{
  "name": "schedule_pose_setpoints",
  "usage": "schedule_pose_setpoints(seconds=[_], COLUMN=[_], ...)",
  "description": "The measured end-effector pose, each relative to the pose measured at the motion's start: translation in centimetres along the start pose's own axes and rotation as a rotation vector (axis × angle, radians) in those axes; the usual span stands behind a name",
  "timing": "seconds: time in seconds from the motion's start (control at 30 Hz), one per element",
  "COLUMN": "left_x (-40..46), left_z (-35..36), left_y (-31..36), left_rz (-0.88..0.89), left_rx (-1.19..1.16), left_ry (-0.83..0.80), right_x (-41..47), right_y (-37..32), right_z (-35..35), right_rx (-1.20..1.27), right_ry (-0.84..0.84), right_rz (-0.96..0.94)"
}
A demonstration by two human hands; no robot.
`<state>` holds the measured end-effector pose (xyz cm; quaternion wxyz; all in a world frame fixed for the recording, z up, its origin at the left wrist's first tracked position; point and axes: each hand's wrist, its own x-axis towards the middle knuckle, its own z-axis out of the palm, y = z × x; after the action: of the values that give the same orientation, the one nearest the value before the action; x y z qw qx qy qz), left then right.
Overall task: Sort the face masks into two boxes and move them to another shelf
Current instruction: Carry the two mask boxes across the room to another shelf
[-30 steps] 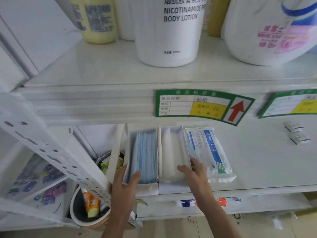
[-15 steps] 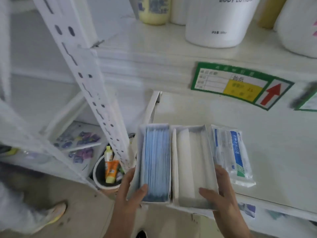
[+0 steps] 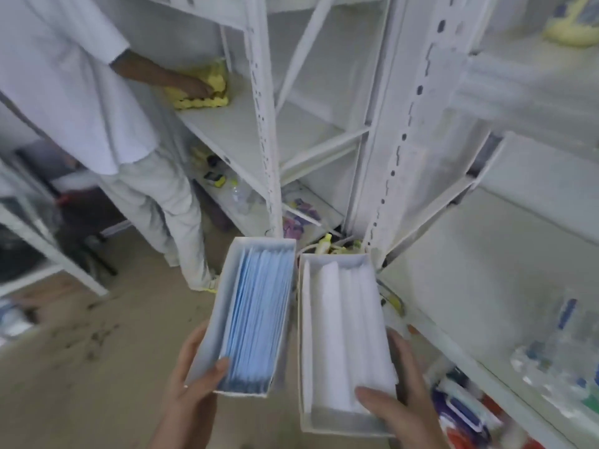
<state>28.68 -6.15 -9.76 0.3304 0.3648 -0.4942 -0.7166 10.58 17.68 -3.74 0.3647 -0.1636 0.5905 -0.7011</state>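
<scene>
Between hands (image 3: 191,384), two rectangular cardboard boxes (image 3: 223,306).

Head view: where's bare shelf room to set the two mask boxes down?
Bare board on the middle shelf, right of the yellow cloth another person's hand presses. The right shelf looks bare toward its front-left; blurry packets crowd its right end. Lower shelves look cluttered.

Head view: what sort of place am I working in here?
Probably a shop or stockroom being restocked. White metal shelving with perforated uprights stands all around, packaged goods lie on the low shelf at right, and another person wipes a shelf with a yellow cloth.
</scene>
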Motion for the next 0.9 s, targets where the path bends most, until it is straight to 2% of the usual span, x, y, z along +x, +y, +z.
schedule_pose_setpoints(seconds=[0.17,0.3,0.47,0.63,0.9], left_x=[-2.7,-3.9,-4.7,-4.4,-1.3], left_z=[-8.2,-15.9,-24.5,-31.4,-40.1], left_y=[3.5,6.2,9.7,12.4,15.7], left_rz=[0.168,0.174,0.189,0.231,0.274], left_rx=[-0.017,-0.081,-0.118,-0.142,-0.162], left_ry=[0.278,0.434,0.647,0.785,0.907], right_x=[5.4,8.3,10.3,11.1,15.3], right_y=[1.7,3.2,5.7,7.5,10.4], right_z=[10.2,19.4,31.1,41.5,55.9], right_rx=[-0.077,-0.133,-0.092,-0.129,-0.195], right_ry=[-0.149,-0.254,-0.417,-0.534,-0.729], right_rz=[0.055,0.054,0.136,0.173,0.212])
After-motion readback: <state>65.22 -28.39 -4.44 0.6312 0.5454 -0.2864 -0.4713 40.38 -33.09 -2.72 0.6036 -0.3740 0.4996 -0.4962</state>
